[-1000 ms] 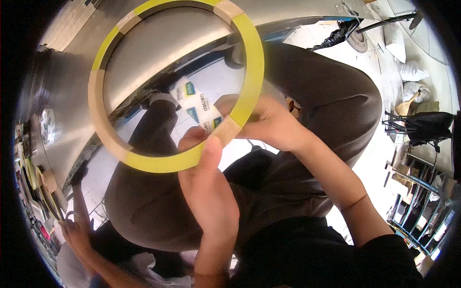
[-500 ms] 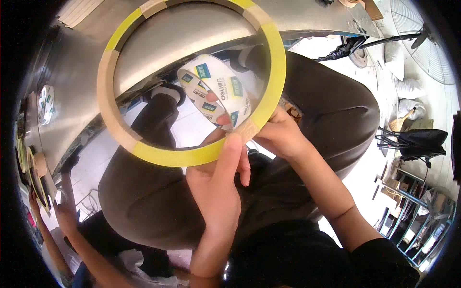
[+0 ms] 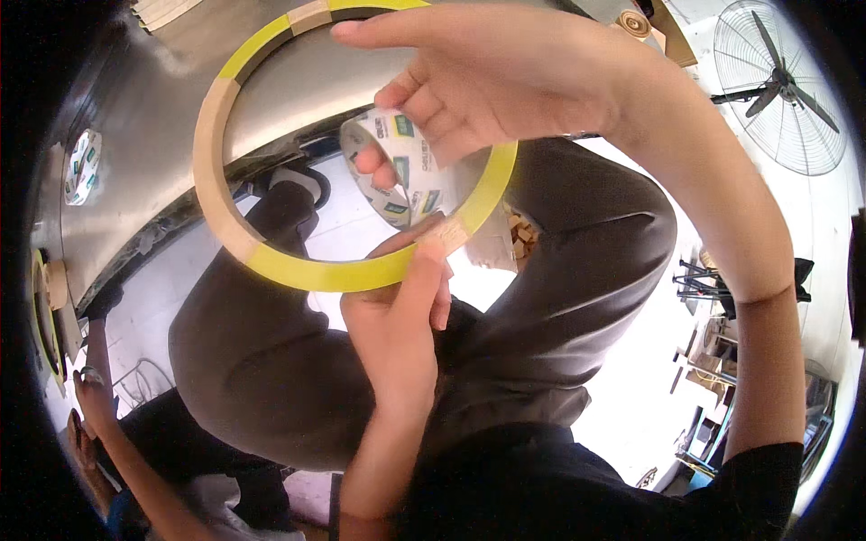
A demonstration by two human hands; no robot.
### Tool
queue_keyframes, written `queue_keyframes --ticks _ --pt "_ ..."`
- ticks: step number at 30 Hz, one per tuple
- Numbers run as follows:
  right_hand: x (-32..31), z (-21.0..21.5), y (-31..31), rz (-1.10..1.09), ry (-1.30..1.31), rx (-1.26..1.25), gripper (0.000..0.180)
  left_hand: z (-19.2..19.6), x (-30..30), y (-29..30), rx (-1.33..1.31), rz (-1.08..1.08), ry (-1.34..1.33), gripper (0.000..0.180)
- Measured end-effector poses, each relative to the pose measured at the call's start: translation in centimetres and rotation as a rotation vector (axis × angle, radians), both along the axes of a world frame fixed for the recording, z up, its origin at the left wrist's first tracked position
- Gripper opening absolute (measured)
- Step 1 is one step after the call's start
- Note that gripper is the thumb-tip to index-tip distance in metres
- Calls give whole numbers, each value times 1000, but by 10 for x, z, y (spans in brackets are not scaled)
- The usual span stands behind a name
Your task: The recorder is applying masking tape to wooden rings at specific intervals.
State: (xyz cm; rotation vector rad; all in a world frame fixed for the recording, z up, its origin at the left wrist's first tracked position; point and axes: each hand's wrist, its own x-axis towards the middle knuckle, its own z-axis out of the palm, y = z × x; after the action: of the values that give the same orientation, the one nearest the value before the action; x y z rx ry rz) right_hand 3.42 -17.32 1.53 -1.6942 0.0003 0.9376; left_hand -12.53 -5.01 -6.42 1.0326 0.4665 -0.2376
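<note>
A large flat ring (image 3: 316, 275), banded in yellow and tan wood-like sections, stands tilted in front of me. My left hand (image 3: 392, 320) grips its lower edge near a joint, the thumb on its face and the fingers behind. My right hand (image 3: 487, 99) is raised over the ring's upper right part, one digit stretched left and the other fingers curled. It holds a roll of clear tape (image 3: 417, 167) with a white printed core; fingertips show through the roll's opening. The lower side of the roll is close to the ring joint beside my left thumb.
A metal table (image 3: 307, 113) lies ahead, with another tape roll (image 3: 83, 167) on it at left. Another person's hand (image 3: 95, 401) is at lower left, near a second yellow ring (image 3: 43, 311). Wood blocks (image 3: 521, 242) sit by my right leg. A fan (image 3: 780, 86) stands far right.
My right hand has swung up and left from beside the ring joint to above the tape roll. The roll has turned slightly. My left hand keeps its grip on the ring.
</note>
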Motion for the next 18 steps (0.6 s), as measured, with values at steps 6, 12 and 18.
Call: queue_keyframes --ticks 6,12,18 --pt "-13 7 8 137 258 105 64 -5 -1 3 -32 35 27 24" --pt "-24 -2 30 -239 394 105 50 -12 1 1 -105 39 33 28" --pt "-40 21 3 -145 483 532 32 -21 0 0 -176 92 -137 25"
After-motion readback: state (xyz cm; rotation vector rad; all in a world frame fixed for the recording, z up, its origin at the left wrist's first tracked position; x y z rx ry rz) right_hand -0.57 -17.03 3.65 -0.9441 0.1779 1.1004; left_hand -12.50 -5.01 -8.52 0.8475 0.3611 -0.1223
